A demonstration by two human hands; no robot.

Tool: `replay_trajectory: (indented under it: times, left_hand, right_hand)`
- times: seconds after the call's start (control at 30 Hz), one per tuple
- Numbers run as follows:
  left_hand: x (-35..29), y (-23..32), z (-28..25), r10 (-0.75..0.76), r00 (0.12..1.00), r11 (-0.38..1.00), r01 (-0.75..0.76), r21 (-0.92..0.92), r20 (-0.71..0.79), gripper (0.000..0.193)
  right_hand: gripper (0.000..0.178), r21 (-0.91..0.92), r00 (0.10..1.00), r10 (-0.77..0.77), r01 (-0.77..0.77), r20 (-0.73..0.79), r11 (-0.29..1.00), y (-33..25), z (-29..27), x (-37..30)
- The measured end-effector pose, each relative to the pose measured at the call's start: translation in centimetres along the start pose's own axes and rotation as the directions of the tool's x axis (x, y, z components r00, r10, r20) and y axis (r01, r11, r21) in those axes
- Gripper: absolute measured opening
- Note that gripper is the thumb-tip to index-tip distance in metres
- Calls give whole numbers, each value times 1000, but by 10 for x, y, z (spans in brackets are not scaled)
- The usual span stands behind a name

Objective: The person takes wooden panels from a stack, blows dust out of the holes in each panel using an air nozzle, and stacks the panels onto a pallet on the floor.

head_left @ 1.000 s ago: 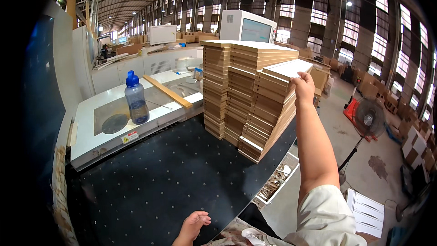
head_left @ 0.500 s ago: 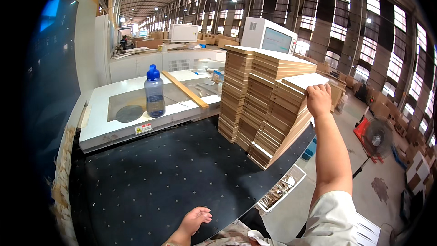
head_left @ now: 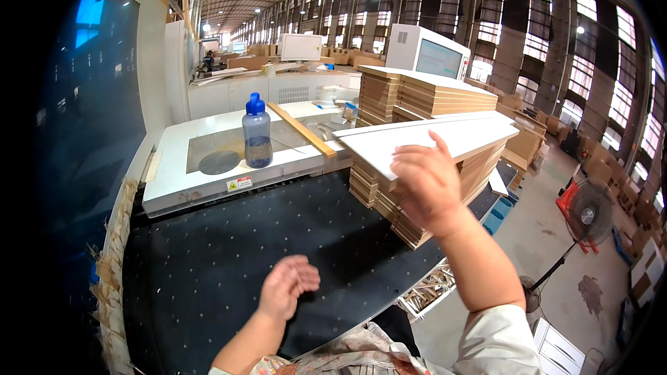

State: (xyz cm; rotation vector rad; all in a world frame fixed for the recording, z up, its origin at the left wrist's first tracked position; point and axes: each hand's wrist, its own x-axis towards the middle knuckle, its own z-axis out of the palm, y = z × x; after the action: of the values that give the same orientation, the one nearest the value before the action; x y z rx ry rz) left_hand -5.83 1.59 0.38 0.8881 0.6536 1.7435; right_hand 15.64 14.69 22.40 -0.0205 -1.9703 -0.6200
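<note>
My right hand (head_left: 429, 184) is at the near edge of a long white-faced board (head_left: 424, 136), blurred, with the thumb apart from the fingers. No grip on the board shows, though contact is hard to judge. The board lies slantwise across a stack of similar boards (head_left: 410, 226) with brown edges, its left end jutting past the pile. Over the black studded table (head_left: 208, 271) my left hand (head_left: 286, 286) hovers with loosely bent fingers and nothing in them.
A clear bottle with a blue lid (head_left: 257, 135) and a yellow wooden strip (head_left: 302, 130) are on the white machine bed (head_left: 167, 180). A monitor (head_left: 431, 53) stands behind the stack. Below the table's right edge sits a scrap-filled crate (head_left: 427, 292); farther right is a fan (head_left: 589, 215).
The white board has swung round, its end now jutting left over the stack. My right hand has moved left and nearer from the stack's right corner. My left hand has risen over the table.
</note>
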Motion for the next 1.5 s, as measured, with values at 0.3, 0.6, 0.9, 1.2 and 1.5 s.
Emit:
replay_trajectory:
  times: [0.3,0.6,0.9,1.2,1.5]
  left_hand:
    - [-43,70,19,222,974,890,-180,-419,52,80]
    - [-157,16,-68,132,908,893,-283,-350,-398,66]
    - [-233,40,-118,180,859,979,-202,6,-479,57]
    - [-226,105,-150,281,585,954,-88,286,-761,46]
    - [-131,65,-90,464,845,105,245,964,-266,62]
  right_hand:
    - [20,623,918,-390,265,70,736,-168,52,2]
    - [47,501,470,174,-804,865,-319,-151,68,-180]
    - [52,333,218,344,84,913,-939,-181,79,-225]
    - [34,-100,126,-117,-127,985,-987,-189,139,-232]
    - [22,-311,136,-572,-727,809,-612,-214,109,-208]
